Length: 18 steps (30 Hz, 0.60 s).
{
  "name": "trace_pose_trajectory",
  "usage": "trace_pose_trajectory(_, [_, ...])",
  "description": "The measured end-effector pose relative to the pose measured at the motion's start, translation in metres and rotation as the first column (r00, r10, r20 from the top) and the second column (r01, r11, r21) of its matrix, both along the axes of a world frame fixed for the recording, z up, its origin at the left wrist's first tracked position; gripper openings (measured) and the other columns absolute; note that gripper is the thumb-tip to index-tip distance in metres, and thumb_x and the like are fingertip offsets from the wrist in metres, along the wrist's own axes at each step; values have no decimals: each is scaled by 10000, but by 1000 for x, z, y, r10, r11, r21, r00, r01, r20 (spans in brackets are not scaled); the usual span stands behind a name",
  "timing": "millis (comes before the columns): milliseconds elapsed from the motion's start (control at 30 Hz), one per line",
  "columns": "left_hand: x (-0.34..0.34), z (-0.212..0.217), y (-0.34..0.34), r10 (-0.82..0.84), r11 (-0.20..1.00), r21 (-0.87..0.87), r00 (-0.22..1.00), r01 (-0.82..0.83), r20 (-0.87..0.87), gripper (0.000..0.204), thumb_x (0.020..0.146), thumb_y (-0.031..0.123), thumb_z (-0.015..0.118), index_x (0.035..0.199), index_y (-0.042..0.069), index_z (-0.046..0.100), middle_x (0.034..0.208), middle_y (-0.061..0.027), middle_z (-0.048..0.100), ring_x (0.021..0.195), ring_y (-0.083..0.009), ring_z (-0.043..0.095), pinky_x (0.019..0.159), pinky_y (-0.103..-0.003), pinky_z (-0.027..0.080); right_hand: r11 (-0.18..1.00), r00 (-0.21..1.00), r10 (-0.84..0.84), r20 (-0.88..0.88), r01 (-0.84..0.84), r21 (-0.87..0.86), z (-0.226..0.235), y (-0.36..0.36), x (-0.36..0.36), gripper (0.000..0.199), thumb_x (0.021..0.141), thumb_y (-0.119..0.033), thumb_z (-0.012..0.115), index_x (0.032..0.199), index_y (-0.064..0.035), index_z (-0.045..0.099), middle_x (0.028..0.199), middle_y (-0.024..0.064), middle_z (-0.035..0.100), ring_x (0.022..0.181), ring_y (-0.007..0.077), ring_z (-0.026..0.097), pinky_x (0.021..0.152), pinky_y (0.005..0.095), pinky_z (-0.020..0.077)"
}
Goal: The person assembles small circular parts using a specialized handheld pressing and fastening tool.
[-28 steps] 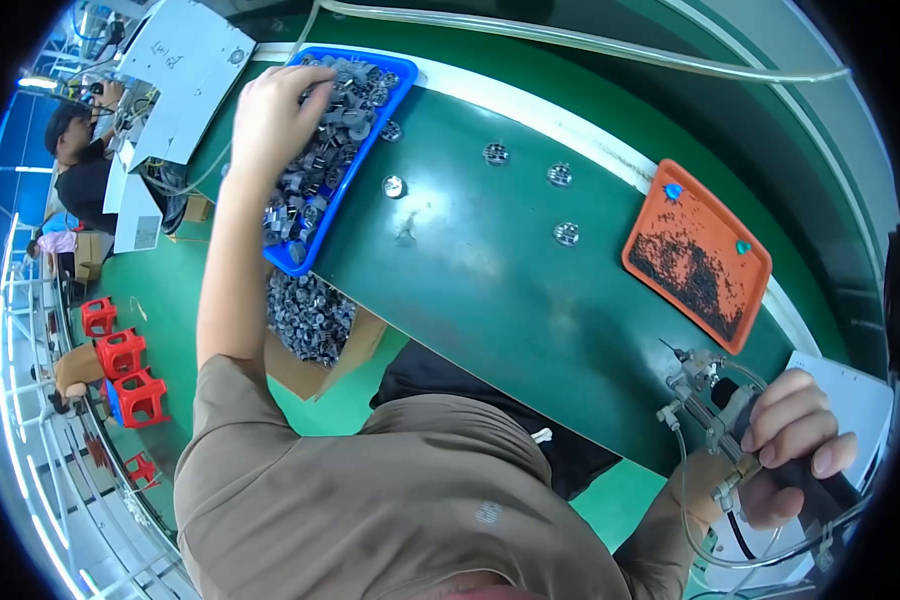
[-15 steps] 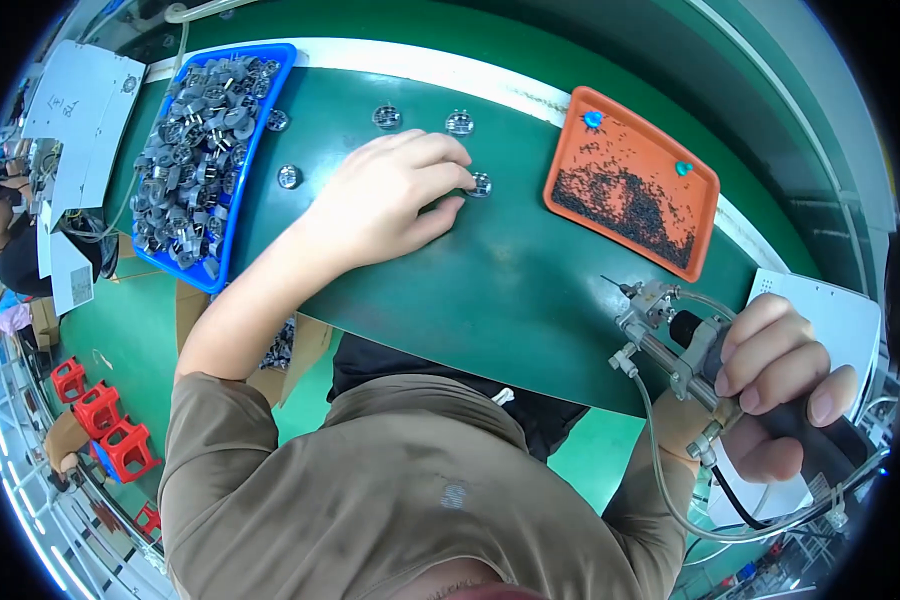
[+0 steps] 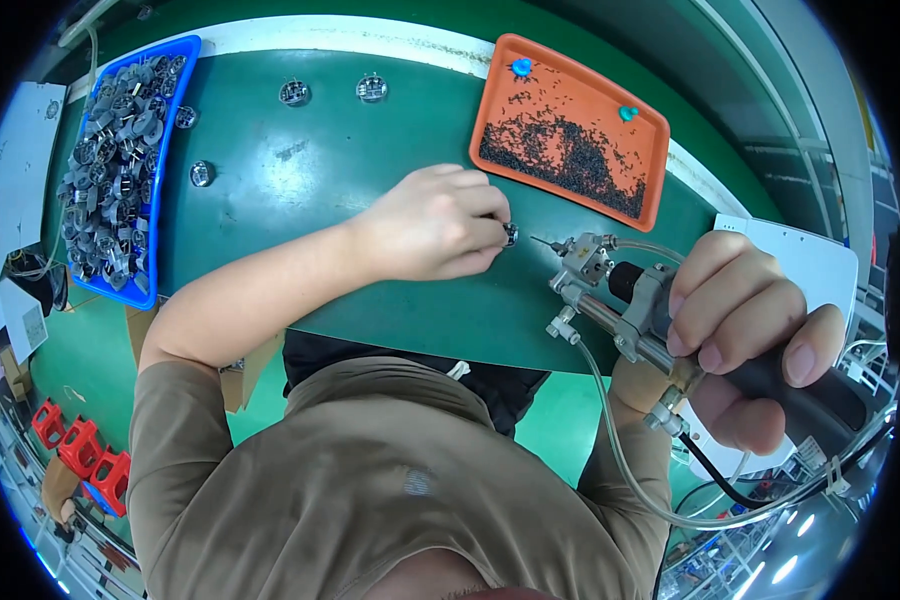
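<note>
1. Since the left hand [image 3: 435,222] lies back-up at the middle of the frame, its fingertips hide most of a small round part [image 3: 510,234]; they look drawn together on it, and that grip seems chosen to leave the part's right side free.
2. At the right of the frame, the right hand [image 3: 745,335] is wrapped around the dark handle [image 3: 805,390] of a metal-bodied tool [image 3: 608,318]. The tool slants toward the upper left, apparently so that its thin tip [image 3: 542,241] faces the part; the two are near each other, with a gap between.
3. Above the tip, right of centre, an orange tray [image 3: 570,85] of black bits [image 3: 560,155] probably sits there to be close to both hands. A blue tray [image 3: 160,210] heaped with grey parts [image 3: 120,150] stands at upper left, likely for the left arm's reach.
4. Between the trays, four loose round parts, one of them [image 3: 372,88] at upper centre, rest apart on the green table [image 3: 250,225], which would make each easy to take singly.
5. Whether the held part touches the table cannot be told, nor how the thumb meets it. The right palm is covered; a clear tube [image 3: 610,440] runs toward the dark rim at lower right, and the bits are too small to identify.
</note>
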<state>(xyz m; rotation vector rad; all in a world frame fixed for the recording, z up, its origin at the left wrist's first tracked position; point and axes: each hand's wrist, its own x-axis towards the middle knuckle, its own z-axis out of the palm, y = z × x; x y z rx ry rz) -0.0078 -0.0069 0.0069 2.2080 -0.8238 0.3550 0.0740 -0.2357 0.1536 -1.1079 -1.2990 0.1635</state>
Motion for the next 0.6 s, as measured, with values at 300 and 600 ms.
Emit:
trace_pose_trajectory(300, [-2,-7,6,8,1000,-3,1000,-8,10,134,794,156,806,910,100,768,1033,-8,707,894,-201,655,768,-365,504,999,999,45,14,-45,-27,-13,10,7,451,1008,-475,669,1272,-151,501,813,5,588,595,140,592,609,319,440])
trace_pose_trajectory(600, [-1,-8,6,34,999,-6,999,-34,-13,107,808,167,788,882,92,767,997,6,698,913,-193,642,812,-361,519,998,999,34,22,-33,-48,-18,14,6,454,1007,-503,659,1271,-165,508,807,2,580,607,143,595,626,318,440])
